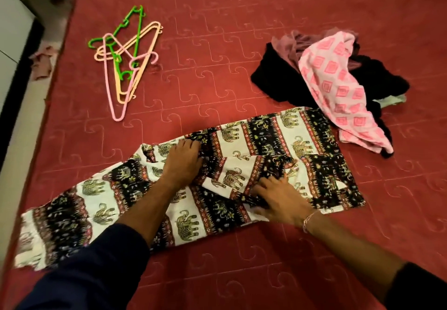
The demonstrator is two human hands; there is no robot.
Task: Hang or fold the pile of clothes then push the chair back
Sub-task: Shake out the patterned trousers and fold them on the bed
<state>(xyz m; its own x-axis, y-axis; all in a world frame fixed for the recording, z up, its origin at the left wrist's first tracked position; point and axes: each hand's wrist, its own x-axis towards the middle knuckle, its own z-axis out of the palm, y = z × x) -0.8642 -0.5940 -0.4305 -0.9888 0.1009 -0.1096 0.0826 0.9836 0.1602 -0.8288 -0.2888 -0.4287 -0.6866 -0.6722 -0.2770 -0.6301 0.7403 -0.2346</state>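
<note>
Elephant-print trousers (232,145) in black, white and red lie spread across the red bed (242,31), running from lower left to right. My left hand (181,157) rests palm down on the cloth near its middle, fingertips bunching a fold. My right hand (280,198) lies lower right on the trousers, its fingers pinching a dark folded edge. A pile of clothes (333,84) sits at the upper right: black and mauve garments under a pink-and-white patterned one that drapes down beside the trousers.
Several plastic hangers (123,60), green, peach and pink, lie tangled at the upper left of the bed. The bed's left edge borders a floor strip with a pink cloth (42,61) on it. No chair is in view.
</note>
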